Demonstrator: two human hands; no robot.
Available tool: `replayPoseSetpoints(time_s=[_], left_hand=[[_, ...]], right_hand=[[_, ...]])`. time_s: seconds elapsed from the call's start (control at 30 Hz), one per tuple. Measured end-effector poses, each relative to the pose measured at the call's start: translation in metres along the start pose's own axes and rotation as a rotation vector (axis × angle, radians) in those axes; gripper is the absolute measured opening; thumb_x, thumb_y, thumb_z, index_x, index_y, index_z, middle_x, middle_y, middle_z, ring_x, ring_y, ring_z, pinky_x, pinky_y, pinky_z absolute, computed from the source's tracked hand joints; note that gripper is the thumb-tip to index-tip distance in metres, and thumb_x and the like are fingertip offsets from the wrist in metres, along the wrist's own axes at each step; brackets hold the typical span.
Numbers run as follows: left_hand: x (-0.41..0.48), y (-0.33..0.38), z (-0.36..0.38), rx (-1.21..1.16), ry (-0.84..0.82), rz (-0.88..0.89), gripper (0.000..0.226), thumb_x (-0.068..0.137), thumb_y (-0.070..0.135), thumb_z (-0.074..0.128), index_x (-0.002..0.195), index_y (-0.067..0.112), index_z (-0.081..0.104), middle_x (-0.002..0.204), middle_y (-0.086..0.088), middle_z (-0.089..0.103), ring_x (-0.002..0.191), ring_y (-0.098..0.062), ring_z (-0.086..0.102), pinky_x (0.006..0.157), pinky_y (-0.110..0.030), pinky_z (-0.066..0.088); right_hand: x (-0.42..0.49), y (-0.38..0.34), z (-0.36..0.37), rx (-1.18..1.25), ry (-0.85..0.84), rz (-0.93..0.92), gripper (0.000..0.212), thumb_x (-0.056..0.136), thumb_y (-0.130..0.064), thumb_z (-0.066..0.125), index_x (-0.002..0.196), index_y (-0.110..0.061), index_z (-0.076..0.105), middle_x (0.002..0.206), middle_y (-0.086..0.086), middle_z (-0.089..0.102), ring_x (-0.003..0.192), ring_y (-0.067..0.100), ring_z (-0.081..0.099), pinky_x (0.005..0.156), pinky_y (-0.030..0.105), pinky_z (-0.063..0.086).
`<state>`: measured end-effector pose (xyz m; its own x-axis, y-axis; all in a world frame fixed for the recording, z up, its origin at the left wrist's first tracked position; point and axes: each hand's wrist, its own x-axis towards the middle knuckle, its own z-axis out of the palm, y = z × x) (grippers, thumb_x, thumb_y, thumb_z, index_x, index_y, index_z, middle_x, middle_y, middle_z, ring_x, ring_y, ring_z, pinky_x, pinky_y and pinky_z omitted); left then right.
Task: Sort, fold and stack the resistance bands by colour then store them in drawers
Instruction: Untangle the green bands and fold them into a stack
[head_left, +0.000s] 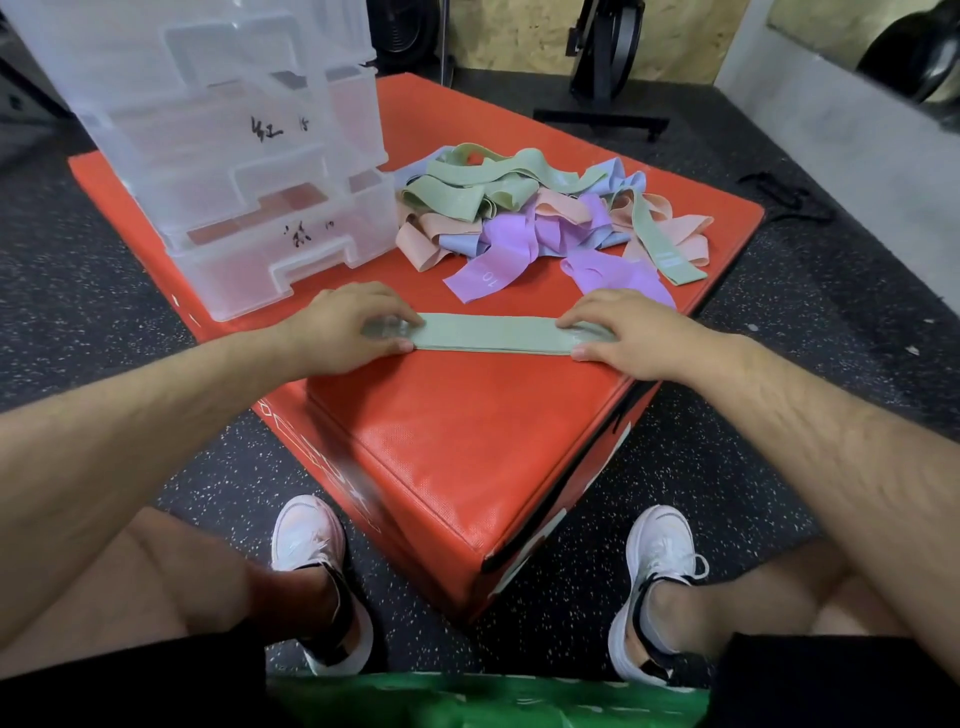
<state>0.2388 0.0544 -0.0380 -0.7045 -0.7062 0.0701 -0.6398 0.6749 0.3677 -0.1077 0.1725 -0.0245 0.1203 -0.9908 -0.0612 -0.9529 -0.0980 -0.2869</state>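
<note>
A pale green resistance band lies flat and stretched out on the red padded box. My left hand grips its left end, thumb at the near edge and fingers over the top. My right hand grips the right end the same way. Behind the band sits a tangled pile of bands in green, peach, blue and purple. A clear plastic drawer unit with handwritten labels stands at the back left of the box, drawers closed.
The red box stands on black speckled rubber flooring. My two white shoes are on the floor near the box's front corner. A black equipment stand and a grey wall lie beyond. Something green shows at the bottom edge.
</note>
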Motion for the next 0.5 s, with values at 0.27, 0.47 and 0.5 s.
replayPoseSetpoints(time_s=[0.27, 0.47, 0.5], left_hand=[[0.006, 0.011, -0.005, 0.067, -0.007, 0.017, 0.050, 0.071, 0.073, 0.049, 0.110, 0.045, 0.062, 0.115, 0.017, 0.057, 0.114, -0.011, 0.054, 0.095, -0.051, 0.045], [0.043, 0.054, -0.008, 0.067, 0.044, 0.120, 0.054, 0.077, 0.068, 0.051, 0.119, 0.036, 0.062, 0.117, 0.012, 0.060, 0.115, -0.015, 0.055, 0.097, -0.046, 0.045], [0.052, 0.063, -0.007, 0.067, 0.055, 0.141, 0.055, 0.079, 0.065, 0.053, 0.123, 0.033, 0.061, 0.118, 0.010, 0.061, 0.116, -0.016, 0.055, 0.098, -0.044, 0.045]], right_hand=[[-0.003, -0.006, -0.007, -0.086, -0.050, 0.033, 0.052, 0.091, -0.051, 0.064, 0.140, -0.036, 0.053, 0.142, -0.012, 0.050, 0.134, 0.019, 0.039, 0.113, 0.042, 0.036], [0.011, -0.025, -0.027, -0.078, 0.021, 0.005, 0.053, 0.096, -0.055, 0.053, 0.146, -0.038, 0.045, 0.151, -0.009, 0.044, 0.141, 0.022, 0.035, 0.117, 0.043, 0.032], [0.014, -0.030, -0.032, -0.077, 0.029, -0.008, 0.053, 0.097, -0.054, 0.052, 0.147, -0.037, 0.044, 0.151, -0.008, 0.044, 0.141, 0.022, 0.035, 0.117, 0.041, 0.031]])
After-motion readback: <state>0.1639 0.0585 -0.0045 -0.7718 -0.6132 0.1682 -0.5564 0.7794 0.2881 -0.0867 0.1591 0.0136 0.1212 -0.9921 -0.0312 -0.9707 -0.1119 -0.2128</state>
